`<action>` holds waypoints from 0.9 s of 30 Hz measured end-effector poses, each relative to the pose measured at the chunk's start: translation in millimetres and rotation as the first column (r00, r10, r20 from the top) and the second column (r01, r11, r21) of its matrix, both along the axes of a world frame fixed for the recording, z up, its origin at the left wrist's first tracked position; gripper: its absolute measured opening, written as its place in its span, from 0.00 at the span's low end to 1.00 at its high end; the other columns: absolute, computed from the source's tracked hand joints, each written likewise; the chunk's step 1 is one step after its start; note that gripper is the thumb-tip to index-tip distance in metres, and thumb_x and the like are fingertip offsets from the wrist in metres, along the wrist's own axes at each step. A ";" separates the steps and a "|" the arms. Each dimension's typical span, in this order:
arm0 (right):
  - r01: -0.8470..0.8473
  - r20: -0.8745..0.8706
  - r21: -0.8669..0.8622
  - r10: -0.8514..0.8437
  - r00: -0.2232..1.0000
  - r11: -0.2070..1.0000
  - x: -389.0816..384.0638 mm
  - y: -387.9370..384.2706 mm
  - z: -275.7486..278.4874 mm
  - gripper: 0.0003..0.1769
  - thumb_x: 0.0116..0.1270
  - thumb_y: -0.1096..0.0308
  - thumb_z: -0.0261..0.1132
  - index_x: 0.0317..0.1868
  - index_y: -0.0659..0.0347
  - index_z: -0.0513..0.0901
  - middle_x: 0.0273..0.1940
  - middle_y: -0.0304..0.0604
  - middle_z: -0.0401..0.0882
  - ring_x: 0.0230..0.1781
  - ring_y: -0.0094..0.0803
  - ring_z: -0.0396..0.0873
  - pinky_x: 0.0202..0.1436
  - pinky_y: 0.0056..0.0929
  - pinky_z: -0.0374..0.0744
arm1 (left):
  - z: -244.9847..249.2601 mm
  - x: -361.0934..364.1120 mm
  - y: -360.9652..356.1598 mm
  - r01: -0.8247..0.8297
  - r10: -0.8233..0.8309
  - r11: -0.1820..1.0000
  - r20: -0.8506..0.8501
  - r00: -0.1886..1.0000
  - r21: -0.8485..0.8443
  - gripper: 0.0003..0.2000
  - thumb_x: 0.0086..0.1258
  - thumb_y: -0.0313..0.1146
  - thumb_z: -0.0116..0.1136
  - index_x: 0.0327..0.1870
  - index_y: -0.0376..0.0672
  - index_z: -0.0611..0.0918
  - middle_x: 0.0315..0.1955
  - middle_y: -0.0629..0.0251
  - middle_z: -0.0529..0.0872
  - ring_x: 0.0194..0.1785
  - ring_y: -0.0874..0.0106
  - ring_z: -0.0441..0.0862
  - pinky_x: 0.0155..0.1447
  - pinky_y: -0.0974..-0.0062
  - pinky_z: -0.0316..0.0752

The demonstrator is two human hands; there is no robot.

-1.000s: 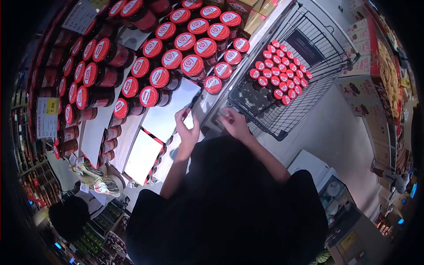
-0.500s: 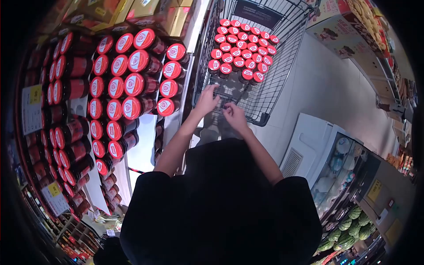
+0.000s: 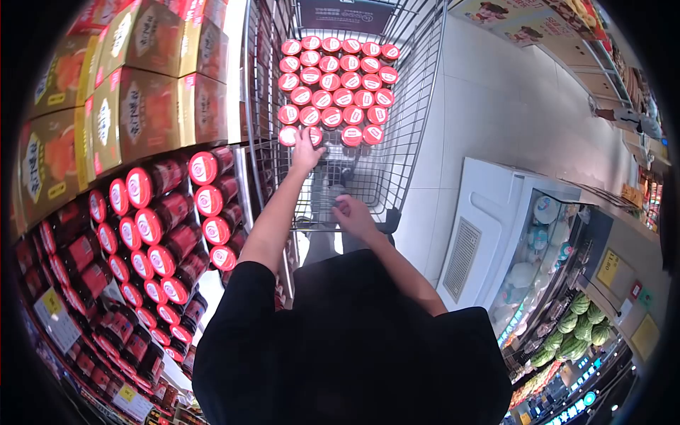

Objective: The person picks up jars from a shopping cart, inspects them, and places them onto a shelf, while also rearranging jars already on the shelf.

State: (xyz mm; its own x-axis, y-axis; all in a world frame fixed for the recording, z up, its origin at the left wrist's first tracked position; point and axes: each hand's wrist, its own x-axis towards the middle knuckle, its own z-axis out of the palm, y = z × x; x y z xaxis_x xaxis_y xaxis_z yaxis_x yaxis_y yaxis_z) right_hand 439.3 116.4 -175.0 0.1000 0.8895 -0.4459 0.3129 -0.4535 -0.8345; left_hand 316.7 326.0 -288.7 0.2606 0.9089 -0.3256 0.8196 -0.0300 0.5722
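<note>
A wire shopping cart (image 3: 414, 106) holds rows of dark jars with red lids (image 3: 331, 81) standing upright. My left hand (image 3: 306, 152) is over the near left end of the rows, its fingertips at a red-lidded jar (image 3: 311, 135); whether it grips the lid is unclear. Over the near end of the cart, my right hand (image 3: 354, 216) has its fingers curled, with nothing plainly visible between them. On the left, shelves hold more red-lidded jars (image 3: 149, 225) lying with their lids toward me.
Gold and red boxes (image 3: 134, 106) are stacked at the upper left. To the right stand a white freezer case (image 3: 489, 212) and a pile of watermelons (image 3: 577, 329). Pale floor tiles (image 3: 467, 106) show beyond the cart.
The view has shifted, and the cart and jars appear larger. My left hand has moved forward to the nearest jars. My right hand stays near the cart's close end, farther from my left.
</note>
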 end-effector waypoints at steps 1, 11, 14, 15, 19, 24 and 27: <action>0.019 -0.003 -0.010 -0.019 1.000 1.000 5.1 -0.1 -0.3 0.20 0.67 0.62 0.70 0.56 0.62 0.82 0.35 0.48 0.86 0.37 0.44 0.86 0.44 0.40 0.82 | -2.6 1.0 -0.8 0.015 -0.015 1.000 -0.047 0.999 0.003 0.46 0.57 0.40 0.80 0.75 0.44 0.65 0.65 0.44 0.70 0.63 0.45 0.78 0.63 0.53 0.79; -0.007 0.027 0.081 0.005 1.000 0.997 25.3 20.2 -5.0 0.21 0.68 0.64 0.70 0.58 0.63 0.81 0.36 0.44 0.86 0.26 0.31 0.81 0.34 0.31 0.80 | 0.7 25.6 -6.7 0.083 -0.091 0.995 -0.199 0.976 -0.047 0.40 0.55 0.35 0.80 0.69 0.49 0.69 0.59 0.50 0.74 0.61 0.49 0.80 0.57 0.55 0.84; -0.056 0.035 0.048 0.055 0.998 0.997 27.9 30.9 0.5 0.20 0.68 0.64 0.70 0.58 0.64 0.81 0.35 0.45 0.86 0.28 0.31 0.83 0.35 0.32 0.81 | 16.4 17.3 -14.5 0.010 -0.015 0.998 -0.087 0.996 -0.058 0.36 0.53 0.34 0.80 0.63 0.45 0.72 0.55 0.50 0.78 0.59 0.47 0.81 0.57 0.53 0.83; -0.065 0.039 0.054 0.063 0.997 0.996 29.9 33.9 1.0 0.20 0.68 0.64 0.70 0.58 0.64 0.81 0.35 0.45 0.86 0.28 0.31 0.83 0.35 0.32 0.81 | 23.3 15.8 -17.5 -0.023 0.021 0.996 -0.031 0.999 -0.084 0.36 0.53 0.34 0.80 0.62 0.44 0.72 0.55 0.49 0.78 0.58 0.46 0.81 0.57 0.52 0.82; -0.078 0.152 0.113 0.061 0.987 0.990 33.8 40.3 -4.2 0.30 0.63 0.60 0.76 0.61 0.65 0.79 0.46 0.50 0.84 0.45 0.41 0.84 0.51 0.38 0.82 | 57.4 2.8 -43.6 -0.075 0.078 0.997 0.112 0.991 -0.026 0.38 0.54 0.44 0.78 0.66 0.40 0.74 0.54 0.46 0.79 0.57 0.46 0.82 0.61 0.54 0.80; -0.256 0.320 0.355 0.140 0.937 0.899 44.3 53.6 17.8 0.59 0.44 0.55 0.87 0.73 0.67 0.66 0.68 0.59 0.70 0.66 0.54 0.74 0.69 0.44 0.76 | 158.8 -20.6 -81.3 -0.213 0.196 0.976 0.240 0.951 0.047 0.29 0.52 0.38 0.79 0.57 0.37 0.84 0.47 0.48 0.86 0.50 0.51 0.87 0.57 0.60 0.82; -0.273 0.166 0.383 0.225 0.960 0.883 37.6 62.9 66.6 0.58 0.43 0.60 0.88 0.73 0.67 0.67 0.69 0.59 0.69 0.69 0.55 0.72 0.71 0.45 0.74 | 212.4 -42.4 -99.9 -0.299 0.240 0.949 0.394 0.887 0.096 0.26 0.54 0.35 0.78 0.54 0.36 0.84 0.46 0.48 0.87 0.48 0.53 0.88 0.56 0.61 0.82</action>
